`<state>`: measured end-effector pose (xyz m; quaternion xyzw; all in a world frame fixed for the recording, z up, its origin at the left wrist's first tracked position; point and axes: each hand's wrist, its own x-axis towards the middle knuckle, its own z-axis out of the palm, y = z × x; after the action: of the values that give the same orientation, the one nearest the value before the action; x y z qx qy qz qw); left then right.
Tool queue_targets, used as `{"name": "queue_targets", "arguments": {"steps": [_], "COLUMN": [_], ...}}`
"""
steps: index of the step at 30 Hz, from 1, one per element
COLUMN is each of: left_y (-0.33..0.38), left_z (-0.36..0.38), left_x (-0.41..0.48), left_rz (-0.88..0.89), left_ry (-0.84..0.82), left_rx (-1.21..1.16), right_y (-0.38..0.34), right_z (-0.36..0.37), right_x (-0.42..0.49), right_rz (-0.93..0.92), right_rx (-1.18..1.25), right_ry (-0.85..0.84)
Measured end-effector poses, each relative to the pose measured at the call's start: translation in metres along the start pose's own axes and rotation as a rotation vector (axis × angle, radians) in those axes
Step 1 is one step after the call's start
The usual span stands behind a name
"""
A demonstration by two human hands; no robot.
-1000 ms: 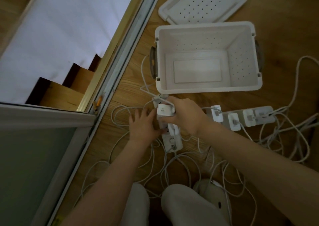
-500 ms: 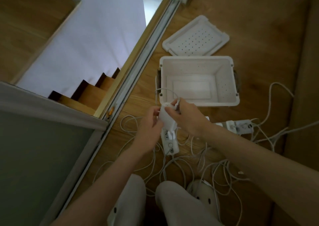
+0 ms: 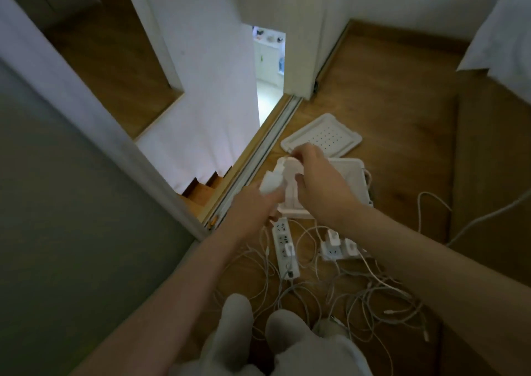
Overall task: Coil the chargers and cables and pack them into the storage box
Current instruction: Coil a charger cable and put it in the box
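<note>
They're on the coiling step: the left hand [image 3: 253, 206] has its grip curled round a white charger [image 3: 271, 182] held up by the left side of the storage box [image 3: 356, 180], and the right hand [image 3: 319, 180] pinches its cable [image 3: 291, 160], which I'd say needs winding into loops next.

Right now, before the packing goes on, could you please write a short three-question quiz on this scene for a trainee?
1. True or false: the lid is on the storage box.
2. The left hand holds: A) a white charger; B) the lid; C) nothing.
3. Fill in: the long power strip lies on the wooden ___.

Key: 1 false, as it lies on the floor beyond the box; 2 A; 3 floor.
</note>
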<state>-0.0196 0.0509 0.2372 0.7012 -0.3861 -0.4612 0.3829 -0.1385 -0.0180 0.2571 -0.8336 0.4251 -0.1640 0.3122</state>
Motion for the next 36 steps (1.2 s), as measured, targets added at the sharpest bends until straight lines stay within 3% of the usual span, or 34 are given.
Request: {"name": "queue_targets", "arguments": {"steps": [4,12,17,21,24,27,32,36], "left_y": [0.038,0.071,0.069,0.069,0.063,0.057,0.054,0.050], "left_z": [-0.015,-0.035,-0.034,-0.039,-0.044,-0.044,-0.038,-0.035], "left_x": [-0.029,-0.076,-0.094,-0.101,-0.097,-0.090,-0.085,-0.088], "left_rz": [0.027,0.036,0.023,0.041,0.017,-0.041,-0.091,-0.087], "left_ry": [-0.034,0.096,0.077,0.158,0.228,0.242,0.157,-0.011], "left_rx": [-0.235,-0.646,-0.851,-1.089,-0.937,-0.717,-0.550,-0.392], "right_y": [-0.015,-0.027,-0.034,-0.013,0.010,0.018,-0.016,-0.034], "right_z": [-0.015,-0.025,-0.002,0.024,0.033,0.038,0.030,0.030], "right_x": [-0.004,-0.027,-0.038,-0.049,-0.062,-0.068,-0.067,-0.062], "right_rz": [-0.048,0.030,0.022,0.077,0.166,0.175,0.114,0.019], "right_rx": [0.083,0.350,0.142,-0.184,-0.426,-0.396,0.175,0.378], "right_ry": [0.015,0.036,0.029,-0.176,-0.354,-0.409,-0.217,0.055]}}
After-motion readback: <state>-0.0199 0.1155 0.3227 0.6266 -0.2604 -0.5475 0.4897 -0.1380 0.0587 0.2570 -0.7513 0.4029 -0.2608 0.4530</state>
